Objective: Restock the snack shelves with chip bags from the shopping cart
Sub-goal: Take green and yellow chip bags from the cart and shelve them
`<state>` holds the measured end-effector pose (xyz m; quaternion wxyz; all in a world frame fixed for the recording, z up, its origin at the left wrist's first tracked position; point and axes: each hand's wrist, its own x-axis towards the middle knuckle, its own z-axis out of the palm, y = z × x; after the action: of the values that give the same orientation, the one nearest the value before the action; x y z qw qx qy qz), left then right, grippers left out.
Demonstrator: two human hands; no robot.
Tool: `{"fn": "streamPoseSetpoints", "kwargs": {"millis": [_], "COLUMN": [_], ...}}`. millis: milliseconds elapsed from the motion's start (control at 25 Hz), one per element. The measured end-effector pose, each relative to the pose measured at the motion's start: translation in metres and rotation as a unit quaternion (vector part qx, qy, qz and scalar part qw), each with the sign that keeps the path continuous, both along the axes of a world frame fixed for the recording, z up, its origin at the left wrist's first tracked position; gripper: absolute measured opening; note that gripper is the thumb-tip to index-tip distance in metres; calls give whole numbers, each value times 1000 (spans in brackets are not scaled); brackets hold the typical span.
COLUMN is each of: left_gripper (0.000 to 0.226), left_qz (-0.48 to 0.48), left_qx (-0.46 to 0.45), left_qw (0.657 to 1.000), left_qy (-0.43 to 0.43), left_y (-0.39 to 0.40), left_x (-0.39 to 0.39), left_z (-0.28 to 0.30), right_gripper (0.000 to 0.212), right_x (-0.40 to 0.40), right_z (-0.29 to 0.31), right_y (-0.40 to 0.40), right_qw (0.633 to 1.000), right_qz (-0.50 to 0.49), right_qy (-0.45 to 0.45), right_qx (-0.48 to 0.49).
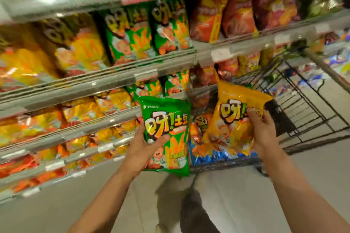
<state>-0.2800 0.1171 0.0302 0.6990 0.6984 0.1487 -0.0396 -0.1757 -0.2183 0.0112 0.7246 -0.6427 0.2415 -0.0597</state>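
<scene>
My left hand (pixel 145 149) grips a green chip bag (pixel 168 119) by its left side, upright, in front of the lower shelves. My right hand (pixel 263 128) holds a yellow-orange chip bag (pixel 233 117) by its right edge, tilted, above the near end of the shopping cart (pixel 303 111). More bags, one blue (pixel 200 155) and one orange, lie in the cart below it. The snack shelves (pixel 106 81) run along the left, filled with yellow, green and red bags.
The black wire cart stands at the right, close against the shelf unit, its handle bar (pixel 325 68) slanting up to the right. Price-tag rails edge every shelf. Pale floor tiles (pixel 246 195) lie beneath my arms. The shelves look blurred.
</scene>
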Motion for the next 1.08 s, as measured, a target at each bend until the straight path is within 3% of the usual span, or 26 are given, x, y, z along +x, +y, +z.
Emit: {"fn": "streamPoseSetpoints", "kwargs": {"millis": [80,120,240,320,400,560,720,840,1080], "left_gripper": [48,50,57,61,61,51,49,54,65], "left_qz": [35,54,96,106,117,146,153,152,149], "left_qx": [8,10,-2,29,45,33,2,-5,33], "left_qw": [999,998,994,992,990,986,985,984,977], "left_qy": [-23,-36,-50,-60,-65,-76,-85,-93,-146], "left_y": [14,20,28,30,30,9,-28,-57,-77], "left_x": [-15,-23,-51,-72,-88,-109,-115,-109,-80], "left_z": [13,20,35,48,58,81,96,109,154], "right_gripper": [78,80,34,25,38,84,91,79,56], "right_x": [-14,-20,-33,-42,-49,-55,-62,-66,-52], "right_z": [28,39,64,78,96,130,158,173,214], "right_y": [24,36,68,82,91,80,44,13,-19], "right_qw": [997,995,985,972,961,938,909,886,900], "right_qz": [70,97,161,225,270,342,416,463,421], "right_qy": [-9,-20,-31,-28,-28,19,16,-22,-111], "right_qx": [11,26,51,62,59,54,30,-22,-2]}}
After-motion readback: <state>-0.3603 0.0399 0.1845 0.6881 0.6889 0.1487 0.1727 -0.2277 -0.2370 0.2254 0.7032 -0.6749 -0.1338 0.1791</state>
